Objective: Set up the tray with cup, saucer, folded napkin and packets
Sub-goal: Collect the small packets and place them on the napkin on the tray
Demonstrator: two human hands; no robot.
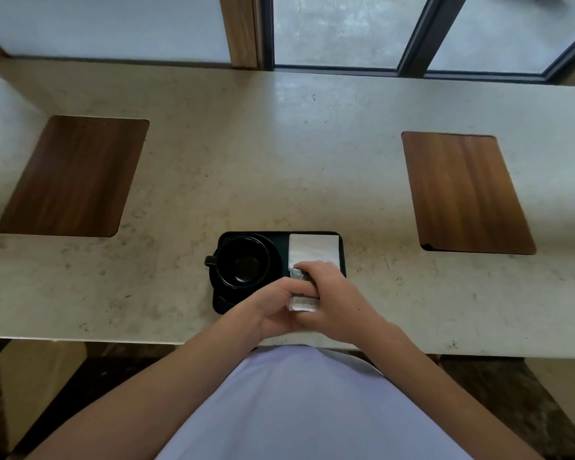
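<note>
A black tray (281, 235) lies near the front edge of the stone counter. On its left half a black cup (243, 262), handle pointing left, stands on a black saucer (273, 260). A folded white napkin (313, 249) covers the tray's right half. Over the tray's near right corner my left hand (276, 305) and my right hand (332, 293) are together, both closed on small packets (304, 303). A white printed packet shows between them and a silvery one peeks out by my right fingertips. The near part of the tray is hidden under my hands.
Two dark wooden panels are set into the counter (279, 161), one at the left (77, 175) and one at the right (465, 194). Windows with dark frames run along the far edge. The counter's front edge is just below my hands.
</note>
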